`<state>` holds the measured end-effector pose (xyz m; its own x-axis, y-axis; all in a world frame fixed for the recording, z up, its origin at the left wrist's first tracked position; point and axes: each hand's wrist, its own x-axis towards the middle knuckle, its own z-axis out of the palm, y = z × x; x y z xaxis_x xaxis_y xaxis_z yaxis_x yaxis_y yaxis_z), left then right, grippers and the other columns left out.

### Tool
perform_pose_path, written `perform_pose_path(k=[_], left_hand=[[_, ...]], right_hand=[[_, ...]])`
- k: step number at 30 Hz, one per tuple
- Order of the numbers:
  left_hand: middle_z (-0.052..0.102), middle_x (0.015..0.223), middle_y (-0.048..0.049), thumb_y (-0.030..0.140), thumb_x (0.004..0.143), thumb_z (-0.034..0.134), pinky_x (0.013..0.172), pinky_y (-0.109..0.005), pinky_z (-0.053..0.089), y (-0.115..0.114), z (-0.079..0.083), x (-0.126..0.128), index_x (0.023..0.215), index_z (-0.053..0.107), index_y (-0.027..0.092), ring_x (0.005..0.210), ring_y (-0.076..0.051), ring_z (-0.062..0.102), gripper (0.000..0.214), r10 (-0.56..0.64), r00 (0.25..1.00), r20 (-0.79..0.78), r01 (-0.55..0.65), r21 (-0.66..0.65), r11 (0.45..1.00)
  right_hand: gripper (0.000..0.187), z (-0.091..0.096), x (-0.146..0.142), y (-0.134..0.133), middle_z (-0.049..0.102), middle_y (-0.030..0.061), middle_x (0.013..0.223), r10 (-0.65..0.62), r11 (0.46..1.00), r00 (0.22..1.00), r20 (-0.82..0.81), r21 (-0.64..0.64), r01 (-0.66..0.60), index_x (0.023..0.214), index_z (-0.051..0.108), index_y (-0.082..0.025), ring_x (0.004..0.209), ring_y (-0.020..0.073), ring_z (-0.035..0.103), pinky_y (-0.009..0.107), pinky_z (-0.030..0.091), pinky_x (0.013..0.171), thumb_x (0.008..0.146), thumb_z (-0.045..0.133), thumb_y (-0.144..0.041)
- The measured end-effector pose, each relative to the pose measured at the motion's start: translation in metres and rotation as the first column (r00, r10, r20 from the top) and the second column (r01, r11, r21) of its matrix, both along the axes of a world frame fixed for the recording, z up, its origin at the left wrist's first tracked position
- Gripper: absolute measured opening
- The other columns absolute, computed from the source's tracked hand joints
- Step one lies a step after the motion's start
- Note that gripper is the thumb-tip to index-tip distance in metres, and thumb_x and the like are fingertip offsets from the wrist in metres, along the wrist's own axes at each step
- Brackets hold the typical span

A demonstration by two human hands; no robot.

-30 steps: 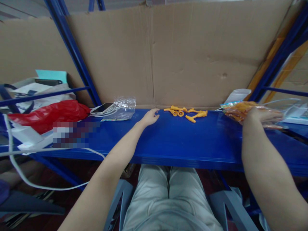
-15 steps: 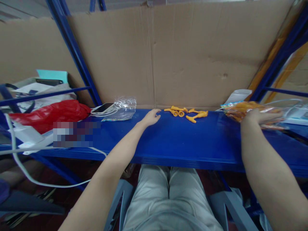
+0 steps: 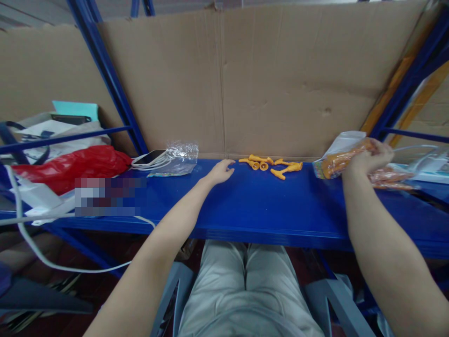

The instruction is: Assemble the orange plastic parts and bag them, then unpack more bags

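Just behind the orange pieces (image 3: 263,165), upright cardboard (image 3: 273,79).

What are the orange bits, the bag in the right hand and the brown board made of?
Orange bits: probably plastic, smooth and slightly shiny. Bag: likely thin clear plastic, crinkled with bright glints. Board: looks like dull cardboard, brown and creased.

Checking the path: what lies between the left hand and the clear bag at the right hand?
In the head view, loose orange pieces lie on the blue surface between the left hand and the clear bag.
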<state>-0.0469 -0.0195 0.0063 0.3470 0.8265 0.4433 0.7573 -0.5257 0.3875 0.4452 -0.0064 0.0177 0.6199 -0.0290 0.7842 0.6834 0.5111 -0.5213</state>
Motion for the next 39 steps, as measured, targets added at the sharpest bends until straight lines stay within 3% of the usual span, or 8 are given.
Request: perform_pose_path(k=[5, 12, 20, 22, 25, 29, 34, 39], left_hand=[[0.066, 0.123, -0.0105, 0.019, 0.086, 0.057, 0.090, -0.031, 0.053, 0.001, 0.000, 0.000, 0.123, 0.062, 0.014, 0.089, -0.016, 0.068, 0.038, -0.012, 1.000, 0.000, 0.012, 0.008, 1.000], [0.065, 0.125, -0.0114, 0.017, 0.085, 0.057, 0.092, -0.031, 0.052, -0.002, 0.002, 0.002, 0.124, 0.062, 0.013, 0.090, -0.016, 0.068, 0.039, -0.001, 1.000, -0.005, 0.001, -0.001, 1.000], [0.065, 0.126, -0.0133, 0.021, 0.086, 0.058, 0.091, -0.032, 0.052, -0.002, 0.001, 0.003, 0.125, 0.061, 0.012, 0.090, -0.017, 0.068, 0.040, -0.030, 0.999, 0.011, 0.030, -0.002, 1.000], [0.065, 0.126, -0.0135, 0.027, 0.087, 0.058, 0.091, -0.033, 0.052, -0.004, 0.002, 0.003, 0.127, 0.060, 0.012, 0.091, -0.018, 0.068, 0.042, -0.044, 0.999, 0.024, 0.044, -0.007, 0.999], [0.064, 0.129, -0.0135, 0.042, 0.089, 0.056, 0.091, -0.034, 0.052, -0.010, 0.004, 0.004, 0.130, 0.057, 0.014, 0.097, -0.020, 0.067, 0.049, -0.073, 0.996, 0.059, 0.076, -0.056, 0.996], [0.063, 0.132, -0.0124, 0.051, 0.090, 0.053, 0.094, -0.033, 0.050, -0.015, 0.002, 0.010, 0.132, 0.056, 0.017, 0.110, -0.022, 0.064, 0.054, -0.149, 0.980, 0.133, 0.171, -0.174, 0.970], [0.064, 0.128, -0.0140, 0.046, 0.086, 0.061, 0.097, -0.033, 0.048, -0.011, -0.005, 0.016, 0.123, 0.060, 0.012, 0.114, -0.023, 0.062, 0.050, -0.325, 0.925, 0.197, 0.360, -0.180, 0.915], [0.068, 0.117, -0.0142, 0.046, 0.079, 0.068, 0.087, -0.032, 0.051, -0.006, -0.008, 0.013, 0.122, 0.060, 0.010, 0.100, -0.023, 0.065, 0.056, -0.214, 0.967, 0.139, 0.234, -0.148, 0.961]], right_hand=[[0.034, 0.022, -0.052, 0.002, 0.055, 0.0109, 0.097, -0.055, 0.998, 0.980, -0.193, -0.001, 0.056, 0.081, 0.067, -0.013, 0.105, 0.0239, 0.056, 0.051, 0.039, 0.103, 0.076, 0.036, 0.001], [0.043, 0.034, -0.132, -0.020, 0.059, 0.0110, 0.107, 0.136, 0.989, 0.985, -0.105, -0.048, -0.142, 0.086, 0.069, -0.014, 0.109, 0.0206, 0.056, 0.044, 0.041, 0.102, 0.066, 0.035, 0.003], [0.030, 0.034, -0.175, -0.035, 0.062, 0.0077, 0.108, 0.351, 0.936, 0.930, -0.106, 0.027, -0.351, 0.086, 0.070, -0.017, 0.113, 0.0178, 0.056, 0.041, 0.040, 0.106, 0.074, 0.046, -0.003], [0.028, 0.029, -0.183, -0.031, 0.065, 0.0042, 0.103, 0.463, 0.884, 0.863, -0.204, 0.039, -0.465, 0.087, 0.068, -0.019, 0.105, 0.0167, 0.061, 0.042, 0.045, 0.103, 0.074, 0.048, -0.004], [0.021, 0.018, -0.198, -0.024, 0.068, 0.0015, 0.092, 0.656, 0.725, 0.660, -0.365, 0.062, -0.686, 0.090, 0.066, -0.019, 0.090, 0.0166, 0.066, 0.043, 0.054, 0.092, 0.075, 0.054, -0.010], [0.018, -0.002, -0.223, -0.024, 0.070, 0.0021, 0.090, 0.719, 0.559, 0.490, -0.493, -0.009, -0.829, 0.089, 0.065, -0.020, 0.084, 0.0167, 0.069, 0.037, 0.058, 0.083, 0.075, 0.058, -0.011], [0.019, -0.023, -0.246, -0.030, 0.072, 0.0056, 0.100, 0.707, 0.424, 0.479, -0.521, -0.230, -0.876, 0.094, 0.065, -0.021, 0.091, 0.0206, 0.070, 0.036, 0.060, 0.079, 0.078, 0.055, -0.017], [0.033, -0.033, -0.253, -0.030, 0.070, 0.0069, 0.109, 0.755, 0.317, 0.511, -0.411, -0.454, -0.833, 0.108, 0.060, -0.023, 0.099, 0.0226, 0.068, 0.036, 0.060, 0.078, 0.075, 0.065, -0.028]])
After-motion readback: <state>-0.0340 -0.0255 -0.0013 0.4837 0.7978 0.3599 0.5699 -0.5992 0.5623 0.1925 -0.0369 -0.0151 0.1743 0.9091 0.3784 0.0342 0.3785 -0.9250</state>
